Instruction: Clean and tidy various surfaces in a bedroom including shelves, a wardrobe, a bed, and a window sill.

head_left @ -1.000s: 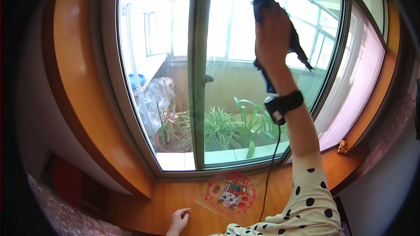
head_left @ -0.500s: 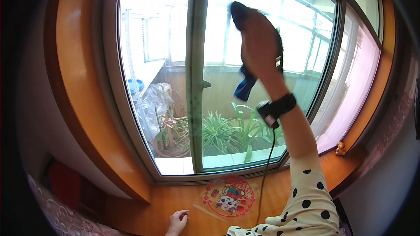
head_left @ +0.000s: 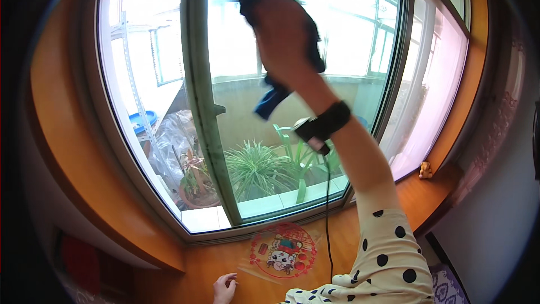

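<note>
High up against the sliding window pane (head_left: 360, 50), my right hand (head_left: 284, 39) is closed on a dark blue cloth (head_left: 271, 101). Part of the cloth sticks out beyond the fingers at the top, and a blue corner hangs below the palm. A black strap (head_left: 333, 119) with a small device goes round the right wrist, and a black cable (head_left: 329, 208) runs down from it. Low on the wooden sill (head_left: 197, 281) rests my left hand (head_left: 225, 288), its fingers loosely bent with nothing in them. A clear sticker sheet with a red round cartoon design (head_left: 284, 253) lies just right of it.
A dark window latch (head_left: 219, 110) juts from the frame upright (head_left: 198, 79). At the right end of the sill sits a small brown figurine (head_left: 426, 170). Beyond the glass are potted plants (head_left: 253, 166), crumpled clear plastic (head_left: 171, 135) and a blue basin (head_left: 143, 121).
The whole view has shifted, so the window and sill appear further left. My right hand and the cloth appear further left and slightly higher. My left hand stays on the sill.
</note>
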`<state>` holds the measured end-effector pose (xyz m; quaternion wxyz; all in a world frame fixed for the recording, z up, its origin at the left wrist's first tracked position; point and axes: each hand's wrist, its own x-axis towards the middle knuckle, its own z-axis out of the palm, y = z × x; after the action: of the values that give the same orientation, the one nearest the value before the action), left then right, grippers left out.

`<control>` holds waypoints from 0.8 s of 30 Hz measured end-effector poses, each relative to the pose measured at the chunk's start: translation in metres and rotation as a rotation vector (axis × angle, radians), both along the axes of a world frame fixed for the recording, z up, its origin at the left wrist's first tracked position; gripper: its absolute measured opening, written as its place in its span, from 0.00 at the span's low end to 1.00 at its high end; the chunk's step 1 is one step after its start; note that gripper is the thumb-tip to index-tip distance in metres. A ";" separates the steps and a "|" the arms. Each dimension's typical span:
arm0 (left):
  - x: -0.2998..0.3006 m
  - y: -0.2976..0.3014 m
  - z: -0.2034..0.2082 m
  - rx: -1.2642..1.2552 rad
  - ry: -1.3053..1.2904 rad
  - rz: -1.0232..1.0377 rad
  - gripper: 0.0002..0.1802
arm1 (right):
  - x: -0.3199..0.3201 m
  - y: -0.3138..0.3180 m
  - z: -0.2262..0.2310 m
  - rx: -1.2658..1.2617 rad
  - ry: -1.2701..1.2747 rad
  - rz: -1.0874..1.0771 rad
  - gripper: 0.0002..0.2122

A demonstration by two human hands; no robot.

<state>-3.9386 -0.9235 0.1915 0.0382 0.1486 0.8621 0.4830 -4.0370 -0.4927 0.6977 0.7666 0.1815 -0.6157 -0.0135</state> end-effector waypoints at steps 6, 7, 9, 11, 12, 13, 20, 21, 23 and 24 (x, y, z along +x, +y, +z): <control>-0.003 0.016 0.003 -0.026 0.003 -0.013 0.14 | 0.023 0.182 -0.027 -0.279 0.289 -0.321 0.22; -0.001 0.019 0.004 -0.016 0.004 0.015 0.14 | 0.021 0.193 -0.038 -0.342 0.281 -0.314 0.23; -0.001 0.020 0.002 -0.024 -0.014 0.011 0.14 | 0.013 0.209 -0.070 -0.432 0.230 -0.336 0.24; -0.001 0.026 0.006 -0.027 -0.013 0.009 0.13 | 0.001 0.222 -0.114 -0.525 0.228 -0.403 0.25; -0.002 0.023 0.003 -0.040 0.007 0.001 0.13 | -0.002 0.219 -0.137 -0.561 0.196 -0.365 0.25; -0.005 0.021 0.001 -0.051 0.026 -0.005 0.13 | -0.005 0.214 -0.161 -0.595 0.165 -0.325 0.26; 0.012 -0.002 0.012 -0.084 -0.005 0.010 0.14 | -0.013 0.069 -0.281 -0.794 -0.107 -0.184 0.25; 0.018 -0.010 0.007 -0.084 -0.030 -0.011 0.14 | -0.008 0.039 -0.286 -0.691 -0.155 -0.190 0.25; 0.027 -0.012 0.009 -0.092 -0.018 0.004 0.14 | 0.005 -0.009 -0.275 -0.496 -0.170 -0.143 0.22; 0.032 -0.014 0.010 -0.127 -0.018 -0.001 0.14 | 0.005 -0.029 -0.262 -0.410 -0.242 -0.141 0.20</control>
<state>-3.9062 -0.9379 0.2012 0.0556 0.1419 0.8905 0.4287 -4.0319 -0.5218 0.4355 0.7052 -0.0211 -0.7041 0.0801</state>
